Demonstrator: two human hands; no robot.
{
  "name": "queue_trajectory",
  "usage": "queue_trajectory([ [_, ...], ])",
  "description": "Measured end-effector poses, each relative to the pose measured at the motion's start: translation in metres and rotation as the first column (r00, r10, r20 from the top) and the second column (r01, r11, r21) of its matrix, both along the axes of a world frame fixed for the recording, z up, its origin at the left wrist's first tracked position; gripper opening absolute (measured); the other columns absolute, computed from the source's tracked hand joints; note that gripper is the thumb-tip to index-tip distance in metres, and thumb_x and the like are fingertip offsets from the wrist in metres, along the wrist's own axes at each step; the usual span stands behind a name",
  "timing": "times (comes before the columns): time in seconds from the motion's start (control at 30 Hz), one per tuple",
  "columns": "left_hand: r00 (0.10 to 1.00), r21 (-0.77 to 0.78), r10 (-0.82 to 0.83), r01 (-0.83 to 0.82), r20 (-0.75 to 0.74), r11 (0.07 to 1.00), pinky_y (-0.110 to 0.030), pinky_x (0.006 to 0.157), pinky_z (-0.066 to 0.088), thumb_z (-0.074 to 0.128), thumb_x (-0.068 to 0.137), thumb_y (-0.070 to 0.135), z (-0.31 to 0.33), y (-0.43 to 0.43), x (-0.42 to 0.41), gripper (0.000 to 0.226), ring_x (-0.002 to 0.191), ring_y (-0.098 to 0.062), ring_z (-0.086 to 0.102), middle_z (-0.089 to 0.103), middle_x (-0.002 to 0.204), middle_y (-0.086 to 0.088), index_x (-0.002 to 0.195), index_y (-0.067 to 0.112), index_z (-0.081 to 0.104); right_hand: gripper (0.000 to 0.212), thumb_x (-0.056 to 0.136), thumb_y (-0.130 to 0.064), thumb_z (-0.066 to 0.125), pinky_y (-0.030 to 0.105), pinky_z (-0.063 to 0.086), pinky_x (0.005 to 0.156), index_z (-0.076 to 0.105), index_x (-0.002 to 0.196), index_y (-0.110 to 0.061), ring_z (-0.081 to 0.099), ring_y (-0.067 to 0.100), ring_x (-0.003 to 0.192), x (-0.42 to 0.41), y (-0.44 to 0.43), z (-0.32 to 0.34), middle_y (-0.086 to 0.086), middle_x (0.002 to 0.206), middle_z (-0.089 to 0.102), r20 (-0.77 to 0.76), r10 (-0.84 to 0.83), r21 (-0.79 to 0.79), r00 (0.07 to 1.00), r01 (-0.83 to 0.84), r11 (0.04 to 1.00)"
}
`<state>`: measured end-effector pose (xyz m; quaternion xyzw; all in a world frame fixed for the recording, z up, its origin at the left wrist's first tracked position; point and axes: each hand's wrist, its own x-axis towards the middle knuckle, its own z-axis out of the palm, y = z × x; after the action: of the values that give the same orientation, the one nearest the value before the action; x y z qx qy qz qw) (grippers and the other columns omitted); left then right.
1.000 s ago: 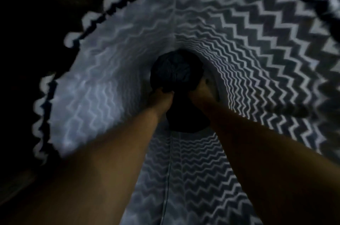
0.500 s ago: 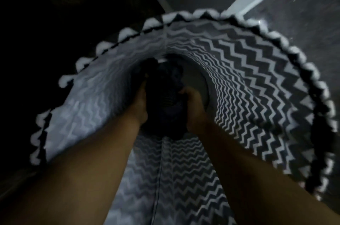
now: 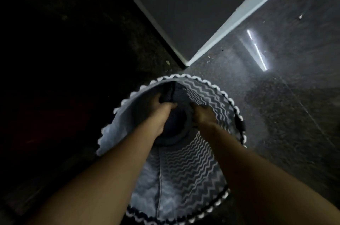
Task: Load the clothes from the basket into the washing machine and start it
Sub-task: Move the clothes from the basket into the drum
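A tall round laundry basket with a black-and-white zigzag lining stands on the floor below me. Both my arms reach down into it. My left hand and my right hand each grip a dark bundle of clothes, which hangs between them inside the basket, near its far rim. A fold of the dark cloth rises above my left hand. The basket's bottom is hidden behind the bundle. No washing machine is in view.
A wall corner with a pale skirting board stands just beyond the basket. Glossy dark speckled floor spreads to the right, with a bright light reflection. The left side is very dark.
Both hands have lifted the dark bundle from the basket's bottom up towards the rim. My head has pulled back, so the basket looks smaller and the wall corner and floor show.
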<state>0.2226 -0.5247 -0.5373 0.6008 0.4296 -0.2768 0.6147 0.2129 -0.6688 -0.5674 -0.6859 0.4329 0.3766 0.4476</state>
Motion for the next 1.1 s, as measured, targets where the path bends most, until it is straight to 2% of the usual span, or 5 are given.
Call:
queue_trajectory([
  [0.3, 0.975, 0.03, -0.218, 0.216, 0.055, 0.976, -0.023, 0.074, 0.051, 0.088, 0.07, 0.018, 0.092, 0.017, -0.027, 0.062, 0.096, -0.011, 0.065, 0.069, 0.108, 0.004, 0.122, 0.026, 0.055, 0.06, 0.085, -0.07, 0.054, 0.031, 0.048, 0.065, 0.072, 0.113, -0.019, 0.067, 0.024, 0.095, 0.002, 0.029, 0.106, 0.007, 0.105, 0.074, -0.113, -0.143, 0.315, 0.983, 0.172, 0.933],
  [0.6, 0.988, -0.202, -0.154, 0.155, 0.021, 0.967, -0.028, 0.08, 0.058, 0.068, 0.085, 0.061, 0.142, 0.049, -0.06, 0.049, 0.093, -0.011, 0.074, 0.078, 0.101, 0.001, 0.111, 0.019, 0.073, 0.03, 0.081, 0.011, 0.052, 0.027, 0.054, 0.059, 0.07, 0.101, -0.001, 0.065, 0.026, 0.07, -0.037, 0.042, 0.158, 0.016, 0.084, 0.07, 0.12, -0.202, 0.41, 0.972, 0.137, 0.902],
  [0.8, 0.982, -0.118, -0.144, 0.129, -0.125, 0.985, -0.046, 0.081, 0.062, 0.083, 0.068, 0.038, 0.134, 0.059, -0.066, 0.064, 0.089, -0.03, 0.075, 0.077, 0.099, -0.012, 0.123, 0.015, 0.061, 0.019, 0.085, -0.034, 0.061, 0.029, 0.038, 0.063, 0.065, 0.091, -0.017, 0.055, 0.014, 0.062, -0.037, 0.054, 0.19, 0.004, 0.074, 0.059, 0.071, -0.089, 0.539, 0.993, 0.037, 0.842],
  [0.93, 0.999, -0.063, 0.006, -0.009, -0.048, 0.998, -0.045, 0.079, 0.061, 0.081, 0.074, 0.029, 0.134, 0.053, -0.043, 0.059, 0.092, -0.031, 0.073, 0.074, 0.107, -0.011, 0.127, 0.017, 0.057, 0.076, 0.083, -0.084, 0.043, 0.027, 0.041, 0.06, 0.064, 0.121, -0.021, 0.059, 0.014, 0.067, 0.003, 0.062, 0.194, -0.001, 0.092, 0.066, 0.106, -0.312, 0.436, 0.944, 0.238, 0.868],
  [1.1, 1.0, -0.034, -0.006, 0.007, 0.016, 0.999, -0.036, 0.072, 0.057, 0.078, 0.082, 0.023, 0.134, 0.055, -0.022, 0.052, 0.091, -0.028, 0.069, 0.069, 0.113, -0.009, 0.128, 0.018, 0.054, 0.076, 0.09, -0.078, 0.038, 0.042, 0.051, 0.074, 0.058, 0.125, -0.014, 0.066, 0.024, 0.087, 0.052, 0.061, 0.19, 0.009, 0.108, 0.067, 0.005, -0.535, 0.395, 0.845, 0.49, 0.777],
])
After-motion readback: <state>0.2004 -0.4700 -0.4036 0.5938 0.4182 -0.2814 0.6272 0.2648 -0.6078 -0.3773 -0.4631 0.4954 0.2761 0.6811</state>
